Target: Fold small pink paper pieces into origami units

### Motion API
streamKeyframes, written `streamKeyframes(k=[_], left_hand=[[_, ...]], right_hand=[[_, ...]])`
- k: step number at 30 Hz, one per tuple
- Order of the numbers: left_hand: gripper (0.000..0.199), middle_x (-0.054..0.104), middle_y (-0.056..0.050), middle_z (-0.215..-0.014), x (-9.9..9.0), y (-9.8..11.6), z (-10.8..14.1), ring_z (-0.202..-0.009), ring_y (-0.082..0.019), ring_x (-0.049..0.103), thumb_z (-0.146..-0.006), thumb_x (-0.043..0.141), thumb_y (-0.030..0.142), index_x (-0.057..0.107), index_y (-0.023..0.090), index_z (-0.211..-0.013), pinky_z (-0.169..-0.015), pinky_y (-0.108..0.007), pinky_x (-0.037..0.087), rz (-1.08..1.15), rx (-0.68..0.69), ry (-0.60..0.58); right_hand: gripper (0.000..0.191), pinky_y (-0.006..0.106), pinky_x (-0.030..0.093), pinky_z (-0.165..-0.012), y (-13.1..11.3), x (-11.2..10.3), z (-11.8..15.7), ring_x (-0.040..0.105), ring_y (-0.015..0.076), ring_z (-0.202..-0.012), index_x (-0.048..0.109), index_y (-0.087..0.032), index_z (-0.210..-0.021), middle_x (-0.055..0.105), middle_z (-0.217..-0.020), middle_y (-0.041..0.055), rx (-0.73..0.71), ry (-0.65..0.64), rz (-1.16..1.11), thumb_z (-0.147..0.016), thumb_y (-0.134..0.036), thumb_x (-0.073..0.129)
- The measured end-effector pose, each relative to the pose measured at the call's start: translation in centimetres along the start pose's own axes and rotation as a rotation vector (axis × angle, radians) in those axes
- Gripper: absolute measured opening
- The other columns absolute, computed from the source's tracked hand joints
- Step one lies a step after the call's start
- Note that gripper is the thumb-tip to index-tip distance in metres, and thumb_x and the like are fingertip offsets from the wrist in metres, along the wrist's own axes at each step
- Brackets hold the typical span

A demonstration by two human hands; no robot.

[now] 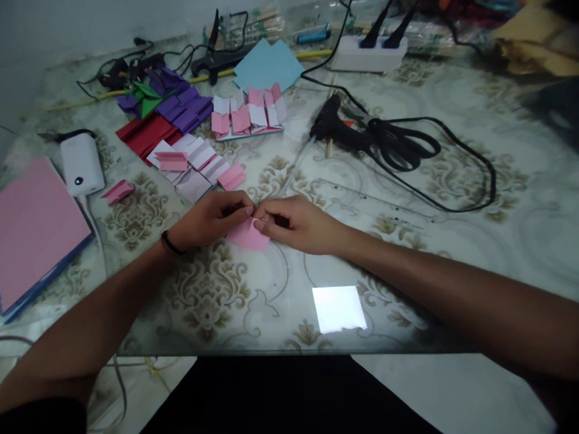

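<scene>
A small pink paper sheet [248,235] is pinched along its far edge by both of my hands, just above the table. My left hand [217,218], a dark band at its wrist, is closed on the paper's left part. Close against it, my right hand [296,224] grips the right part between thumb and fingers. Just beyond lie folded pink-and-white paper pieces [194,164], with one pink folded piece [232,177] beside my left fingers. Another folded pink piece [118,191] rests farther left. My fingers hide the paper's top edge.
A black glue gun [337,129] with a coiled cord lies at the back right, a clear ruler [375,202] before it. Purple folded papers [185,108], light blue sheets [269,65] and a power strip [368,54] are behind. Left are a white power bank [82,163] and pink sheets [40,229].
</scene>
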State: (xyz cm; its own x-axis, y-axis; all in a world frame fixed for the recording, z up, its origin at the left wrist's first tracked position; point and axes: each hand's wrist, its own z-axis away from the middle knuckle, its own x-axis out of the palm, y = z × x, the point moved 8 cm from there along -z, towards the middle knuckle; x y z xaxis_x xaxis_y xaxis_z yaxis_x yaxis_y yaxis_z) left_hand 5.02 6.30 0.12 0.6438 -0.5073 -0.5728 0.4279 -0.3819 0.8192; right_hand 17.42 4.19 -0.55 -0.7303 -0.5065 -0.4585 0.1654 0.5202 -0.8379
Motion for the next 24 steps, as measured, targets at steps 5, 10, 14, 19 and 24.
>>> streamKeyframes(k=[5, 10, 14, 19, 24], left_hand=[[0.027, 0.055, 0.003, -0.064, -0.02, -0.05, 0.0, -0.057, -0.008, 0.042, -0.098, 0.057, 0.033, 0.069, 0.013, -0.083, -0.054, -0.021, 0.034, -0.017, -0.002, 0.006], [0.027, 0.057, 0.002, -0.067, -0.02, -0.06, 0.06, -0.06, -0.007, 0.044, -0.098, 0.057, 0.032, 0.069, 0.013, -0.084, -0.055, -0.02, 0.034, -0.027, -0.003, 0.001], [0.026, 0.056, 0.003, -0.067, 0.0, 0.01, 0.05, -0.06, -0.007, 0.043, -0.098, 0.057, 0.03, 0.068, 0.012, -0.084, -0.054, -0.019, 0.034, -0.03, -0.008, 0.0], [0.026, 0.056, 0.002, -0.066, 0.04, 0.08, -0.01, -0.059, -0.007, 0.043, -0.097, 0.057, 0.03, 0.069, 0.012, -0.083, -0.054, -0.019, 0.033, -0.027, -0.01, 0.003], [0.026, 0.057, 0.002, -0.067, 0.01, -0.03, 0.04, -0.06, -0.007, 0.045, -0.098, 0.058, 0.031, 0.07, 0.012, -0.084, -0.055, -0.019, 0.035, -0.034, -0.001, 0.004]], right_hand=[[0.023, 0.019, 0.035, -0.06, -0.12, -0.04, 0.02, 0.046, 0.0068, -0.059, 0.064, -0.015, -0.086, 0.052, -0.067, -0.0052, 0.003, -0.012, 0.003, -0.103, -0.029, 0.058], [0.024, 0.019, 0.035, -0.06, -0.11, -0.11, 0.06, 0.046, 0.0064, -0.058, 0.065, -0.014, -0.087, 0.053, -0.066, -0.0051, -0.013, 0.001, 0.011, -0.103, -0.029, 0.058], [0.021, 0.019, 0.035, -0.059, -0.2, -0.06, 0.05, 0.046, 0.0062, -0.058, 0.065, -0.014, -0.087, 0.053, -0.066, -0.0052, -0.009, -0.005, 0.017, -0.103, -0.027, 0.058], [0.022, 0.019, 0.035, -0.059, -0.19, -0.04, 0.02, 0.046, 0.0063, -0.058, 0.065, -0.014, -0.087, 0.052, -0.066, -0.0053, -0.011, -0.008, 0.012, -0.103, -0.028, 0.057], [0.023, 0.019, 0.035, -0.059, -0.03, 0.02, 0.04, 0.047, 0.0063, -0.059, 0.066, -0.014, -0.087, 0.053, -0.067, -0.0048, -0.009, -0.008, 0.015, -0.103, -0.028, 0.058]])
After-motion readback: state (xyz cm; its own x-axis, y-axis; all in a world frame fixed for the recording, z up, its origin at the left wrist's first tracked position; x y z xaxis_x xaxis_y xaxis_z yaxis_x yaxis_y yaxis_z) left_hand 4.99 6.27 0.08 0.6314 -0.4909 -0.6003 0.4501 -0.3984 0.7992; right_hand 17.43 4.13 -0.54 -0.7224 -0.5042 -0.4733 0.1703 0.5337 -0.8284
